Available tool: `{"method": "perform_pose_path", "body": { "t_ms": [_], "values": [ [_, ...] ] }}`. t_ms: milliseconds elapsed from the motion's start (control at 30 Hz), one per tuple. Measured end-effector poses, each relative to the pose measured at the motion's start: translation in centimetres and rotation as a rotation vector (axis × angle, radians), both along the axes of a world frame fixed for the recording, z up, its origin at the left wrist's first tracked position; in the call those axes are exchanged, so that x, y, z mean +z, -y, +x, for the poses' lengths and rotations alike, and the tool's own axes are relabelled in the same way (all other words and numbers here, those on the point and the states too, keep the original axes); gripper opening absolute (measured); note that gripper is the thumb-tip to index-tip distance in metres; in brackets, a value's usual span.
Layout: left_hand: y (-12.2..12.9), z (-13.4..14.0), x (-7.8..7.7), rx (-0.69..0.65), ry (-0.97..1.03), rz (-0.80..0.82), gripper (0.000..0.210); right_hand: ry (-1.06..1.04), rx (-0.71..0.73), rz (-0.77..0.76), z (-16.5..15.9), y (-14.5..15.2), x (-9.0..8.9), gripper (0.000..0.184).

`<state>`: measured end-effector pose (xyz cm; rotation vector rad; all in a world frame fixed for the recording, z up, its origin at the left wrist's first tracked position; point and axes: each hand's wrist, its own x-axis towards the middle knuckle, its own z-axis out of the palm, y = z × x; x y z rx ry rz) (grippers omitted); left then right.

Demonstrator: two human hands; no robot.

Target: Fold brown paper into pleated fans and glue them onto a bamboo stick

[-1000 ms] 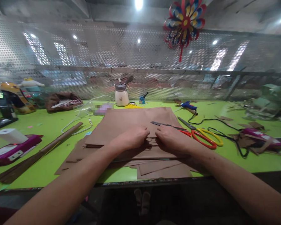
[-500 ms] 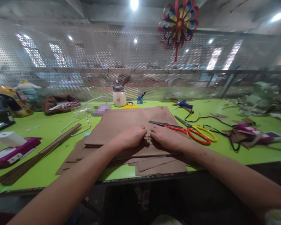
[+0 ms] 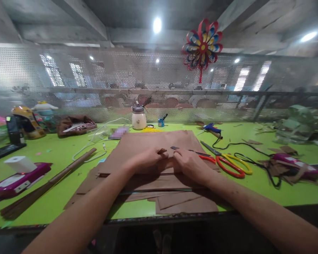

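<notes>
A stack of brown paper sheets (image 3: pixel 148 143) lies in front of me on the green table. Over the middle of it, my left hand (image 3: pixel 147 158) is closed, with a small folded strip of brown paper (image 3: pixel 162 151) between thumb and fingers. My right hand (image 3: pixel 189 162) is also closed, its fingertips pinched near that strip. What they grip looks like brown paper, mostly hidden by the fingers. Just beyond my right hand lie scissors (image 3: pixel 206 158) with red on the handle, their blades partly covered. Scissors with red and yellow handles (image 3: pixel 234 167) rest to the right.
Left of the stack are a long brown paper roll (image 3: pixel 58 178) and a purple power strip (image 3: pixel 21 180). A cream jug (image 3: pixel 139 118) and small blue bottle (image 3: pixel 161 122) stand behind. To the right lie a blue glue gun (image 3: pixel 212 128), black cord and paper scraps (image 3: pixel 274 165).
The view has tilted up, so the table sits lower. My hands have lifted slightly off the stack, and the strip at my left fingertips shows more plainly.
</notes>
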<state>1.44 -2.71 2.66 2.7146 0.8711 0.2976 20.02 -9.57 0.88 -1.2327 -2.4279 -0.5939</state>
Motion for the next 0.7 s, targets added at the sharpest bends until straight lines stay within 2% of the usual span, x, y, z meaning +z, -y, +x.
{"method": "perform_pose_path", "body": {
  "t_ms": [200,300,367,467,533,600,700],
  "values": [
    [0.8,-0.5,0.6,-0.100,0.091,-0.068,0.019,-0.086,0.057,-0.007,0.2,-0.6,-0.6,0.013],
    [0.9,-0.5,0.7,-0.025,0.177,-0.288,0.026,-0.205,0.085,-0.059,0.4,-1.1,-0.8,0.013],
    [0.9,-0.3,0.6,0.053,0.240,-0.434,0.028,-0.367,0.114,-0.147,0.5,-1.4,-0.9,0.011],
    [1.1,0.1,0.7,0.151,0.306,-0.567,0.025,-0.660,0.156,-0.370,0.9,-1.9,-0.9,0.031],
    [1.3,0.2,0.7,0.177,0.316,-0.569,0.024,-0.814,0.148,-0.545,1.0,-2.2,-0.8,0.041],
    [1.4,0.4,0.7,0.171,0.310,-0.511,0.026,-0.901,0.113,-0.668,1.1,-2.4,-0.9,0.035],
    [1.6,0.6,0.7,0.150,0.273,-0.378,0.029,-0.978,0.042,-0.707,0.9,-2.5,-1.0,0.029]
  ]
}}
